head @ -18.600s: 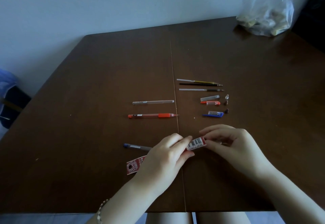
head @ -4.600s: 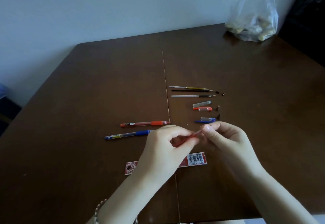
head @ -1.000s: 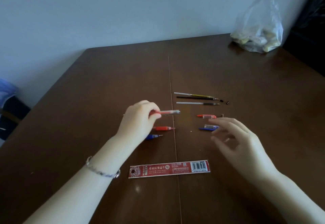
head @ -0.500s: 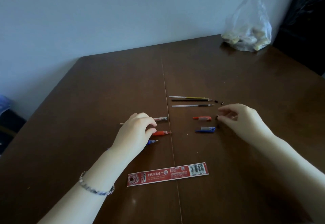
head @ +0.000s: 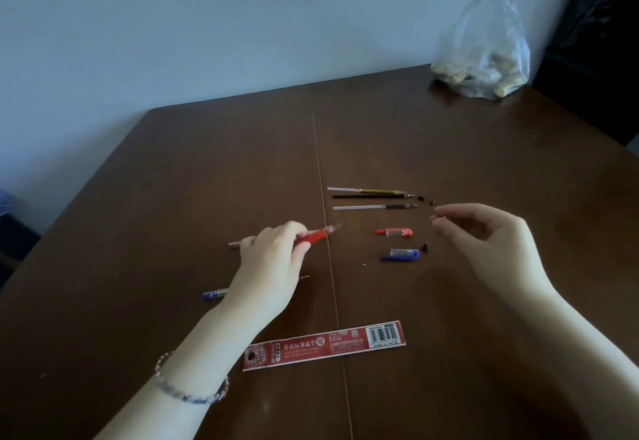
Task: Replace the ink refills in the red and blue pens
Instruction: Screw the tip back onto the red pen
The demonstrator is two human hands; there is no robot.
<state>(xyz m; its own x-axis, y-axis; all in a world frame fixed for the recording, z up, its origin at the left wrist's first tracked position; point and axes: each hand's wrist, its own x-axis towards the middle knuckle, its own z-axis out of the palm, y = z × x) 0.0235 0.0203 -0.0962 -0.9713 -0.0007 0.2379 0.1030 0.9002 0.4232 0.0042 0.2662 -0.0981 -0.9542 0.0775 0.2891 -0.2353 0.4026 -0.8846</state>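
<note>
Head — red pen (head: 313, 235), apparently, in left hand (head: 269, 267)

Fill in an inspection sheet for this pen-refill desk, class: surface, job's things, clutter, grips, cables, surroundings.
Surface: dark wooden table, centre seam.
Job's things: red pen in hand; blue pen lying, partly hidden; red cap, blue cap, three refills on table.
Clutter: red refill packet; plastic bag at far corner.
Grips: left hand holds red pen; right hand seems to pinch a tiny dark piece.
Cables: nothing seen.
Surroundings: pale wall behind.
</note>
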